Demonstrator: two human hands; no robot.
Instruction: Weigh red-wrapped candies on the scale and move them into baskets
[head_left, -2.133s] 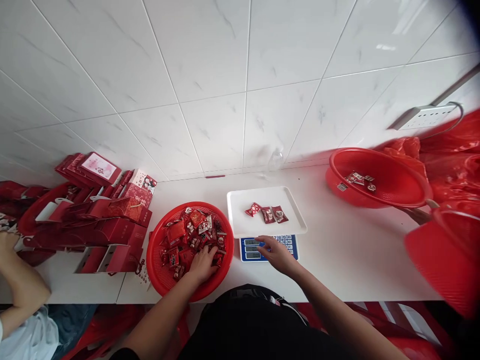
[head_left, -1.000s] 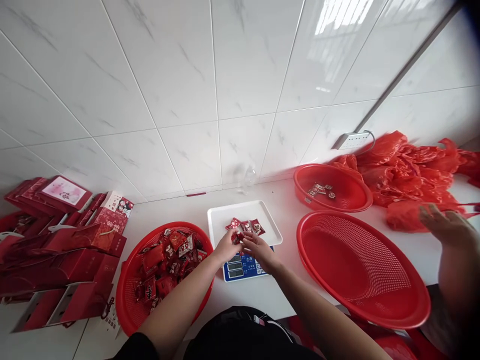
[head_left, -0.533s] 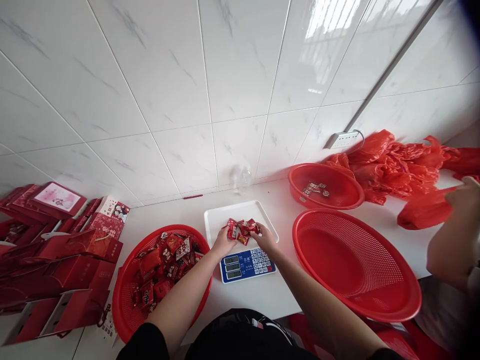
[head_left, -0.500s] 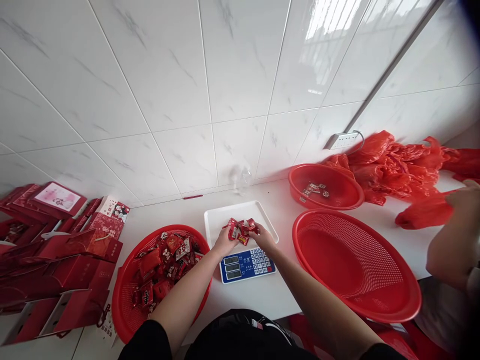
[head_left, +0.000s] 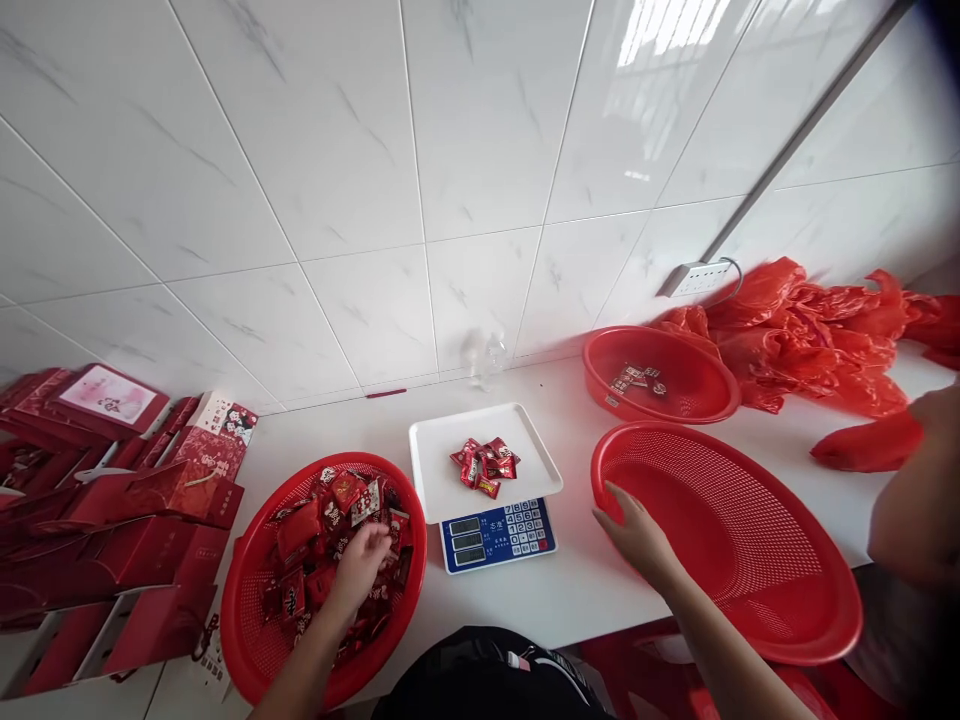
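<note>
My left hand [head_left: 360,562] reaches into the red basket [head_left: 251,640] of red wrapped candies [head_left: 315,540] at the left, its fingers curled down onto the candies. My right hand [head_left: 636,528] lies on the near-left rim of the large empty red basket [head_left: 750,560], fingers hooked over the rim. Between my hands stands a scale with a blue keypad [head_left: 499,535] and a white tray [head_left: 442,460]. A small heap of candies [head_left: 484,462] lies on the tray, with neither hand touching it.
A smaller red basket [head_left: 675,395] holding a few candies sits at the back right, beside a pile of red plastic bags [head_left: 810,325]. Red gift boxes [head_left: 127,500] are stacked at the left. Another person's arm [head_left: 919,480] is at the right edge by a red bag [head_left: 870,445].
Both hands have left the candies on the scale tray. My left hand went back into the candy basket and my right hand moved right to the empty basket's rim.
</note>
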